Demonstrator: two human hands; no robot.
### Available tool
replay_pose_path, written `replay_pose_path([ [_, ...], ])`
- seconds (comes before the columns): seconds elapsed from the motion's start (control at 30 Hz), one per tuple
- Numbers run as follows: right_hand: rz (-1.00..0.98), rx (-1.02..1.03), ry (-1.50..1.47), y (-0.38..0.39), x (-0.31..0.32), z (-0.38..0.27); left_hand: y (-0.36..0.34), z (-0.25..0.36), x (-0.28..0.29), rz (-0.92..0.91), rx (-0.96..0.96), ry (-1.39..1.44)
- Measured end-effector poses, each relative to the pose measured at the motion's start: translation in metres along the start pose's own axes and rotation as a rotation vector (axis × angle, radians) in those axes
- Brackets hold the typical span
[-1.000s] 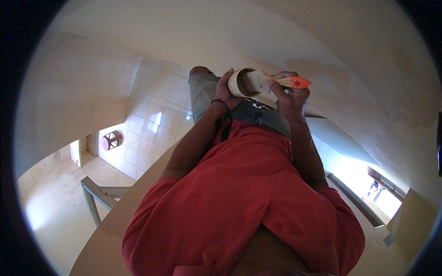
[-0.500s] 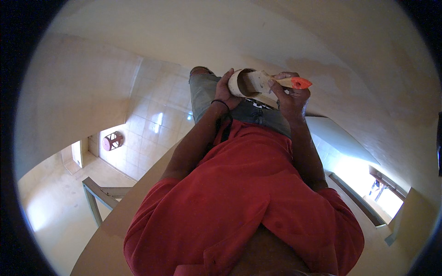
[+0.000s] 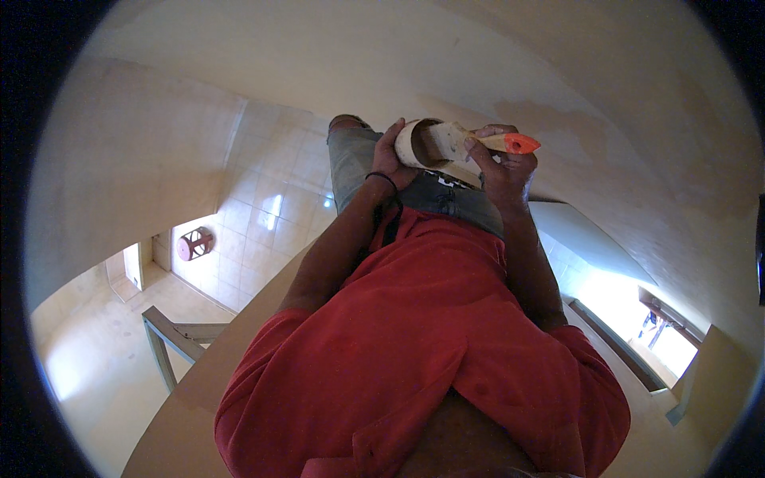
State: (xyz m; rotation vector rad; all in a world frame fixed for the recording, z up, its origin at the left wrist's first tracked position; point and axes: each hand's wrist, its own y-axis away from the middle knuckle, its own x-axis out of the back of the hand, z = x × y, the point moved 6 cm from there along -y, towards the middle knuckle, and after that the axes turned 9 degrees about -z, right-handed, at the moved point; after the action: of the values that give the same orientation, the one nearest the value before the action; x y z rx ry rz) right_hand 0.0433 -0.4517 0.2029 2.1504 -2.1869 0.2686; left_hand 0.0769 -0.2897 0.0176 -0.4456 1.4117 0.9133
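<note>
My left hand (image 3: 388, 166) is closed round a small pale cylindrical container (image 3: 405, 147) with its opening facing right. My right hand (image 3: 508, 173) grips a flat brush (image 3: 519, 143) with a wooden handle and an orange end, its broad pale head at the container's mouth. Both hands are close together above my legs in grey trousers (image 3: 351, 167), beyond my red shirt. How much is inside the container I cannot make out.
A pale patched wall (image 3: 574, 88) rises in front of me. Below left lie a tiled floor (image 3: 259, 191), a small pink stool (image 3: 194, 244) and a metal frame (image 3: 163, 346) beside a brown surface (image 3: 171, 414). A bright opening (image 3: 673, 350) is at the right.
</note>
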Motion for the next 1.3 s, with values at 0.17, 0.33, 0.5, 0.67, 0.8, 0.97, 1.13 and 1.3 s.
replay_pose_path([
  [0.17,0.009,0.04,0.005,-0.0001,0.0003,0.0034,-0.0005,-0.0003,0.002,0.009,-0.012,-0.009],
  [0.33,-0.003,0.023,-0.007,-0.0005,-0.0003,0.0018,-0.0007,0.0,0.0048,0.018,-0.011,-0.003],
  [0.5,-0.001,0.062,0.004,-0.0011,0.0006,0.0071,-0.0013,0.0,0.0063,0.015,-0.012,-0.007],
  [0.67,0.001,0.038,0.024,-0.0003,0.0004,0.0057,-0.0004,0.0005,0.0052,0.008,-0.007,-0.017],
  [0.8,0.008,0.029,0.002,0.0001,0.0001,0.002,-0.0009,0.0007,0.003,-0.011,-0.005,-0.02],
  [0.97,0.001,0.053,0.004,0.0001,0.0001,0.0035,-0.0017,0.0006,0.0084,0.012,-0.01,-0.018],
  [1.13,0.003,0.053,0.02,0.0002,0.0009,0.0044,-0.0012,0.0007,0.0041,0.015,-0.029,-0.022],
  [1.3,-0.016,0.029,0.053,-0.0001,0.0008,0.0048,0.0,0.0003,0.0037,0.023,-0.011,-0.023],
])
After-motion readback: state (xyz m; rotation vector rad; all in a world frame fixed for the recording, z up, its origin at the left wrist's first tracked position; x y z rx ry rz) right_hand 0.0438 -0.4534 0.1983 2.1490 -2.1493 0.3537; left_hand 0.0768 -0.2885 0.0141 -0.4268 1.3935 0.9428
